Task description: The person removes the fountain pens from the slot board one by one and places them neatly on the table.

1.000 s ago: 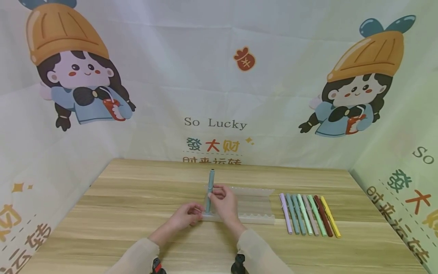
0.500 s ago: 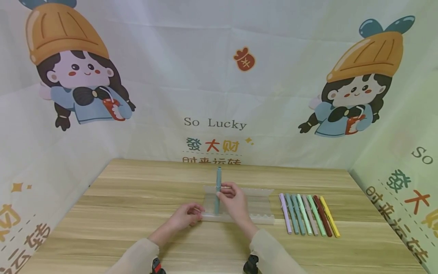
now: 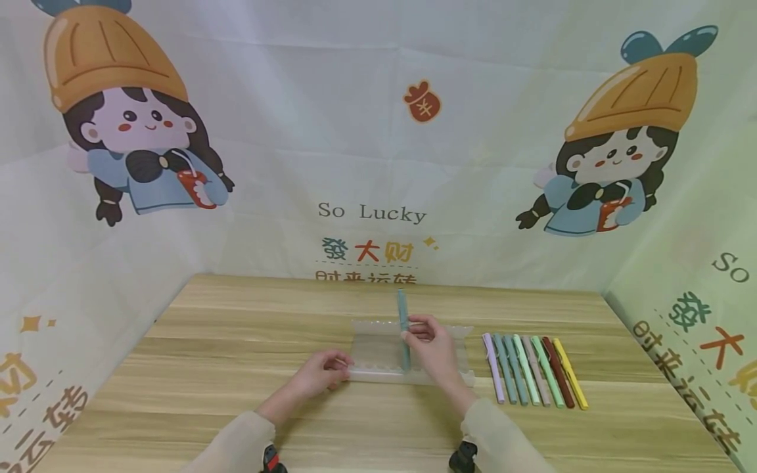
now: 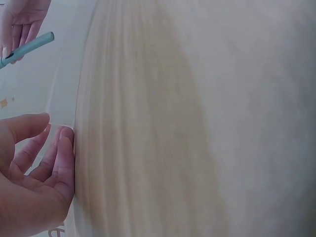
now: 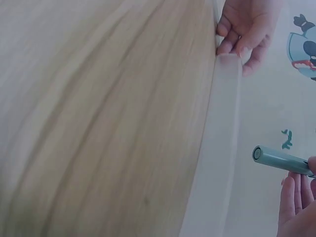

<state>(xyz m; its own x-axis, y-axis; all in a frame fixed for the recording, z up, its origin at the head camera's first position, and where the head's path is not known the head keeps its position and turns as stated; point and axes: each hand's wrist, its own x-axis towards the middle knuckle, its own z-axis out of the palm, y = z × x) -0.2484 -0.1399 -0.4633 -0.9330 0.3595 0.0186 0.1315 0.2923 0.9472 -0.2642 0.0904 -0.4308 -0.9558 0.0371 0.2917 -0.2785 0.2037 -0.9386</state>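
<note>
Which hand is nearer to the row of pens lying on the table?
Right. The right hand, pinching a teal pen, is just left of the row of pens; the left hand is farther left.

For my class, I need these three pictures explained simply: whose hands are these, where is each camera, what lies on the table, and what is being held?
There is no machine here: a person works with two bare hands and wears three cameras. The wide picture comes from a camera on the head, looking down at a wooden table. The other two come from cameras on the wrists, so they show the same scene very close and tilted.

On the table lies a clear plastic pen tray with scalloped edges. To its right, eight coloured pens lie side by side.

The left hand touches the tray's near left corner with its fingertips. The right hand pinches a teal pen over the tray; the wrist views show the same pen in that grip.
</note>
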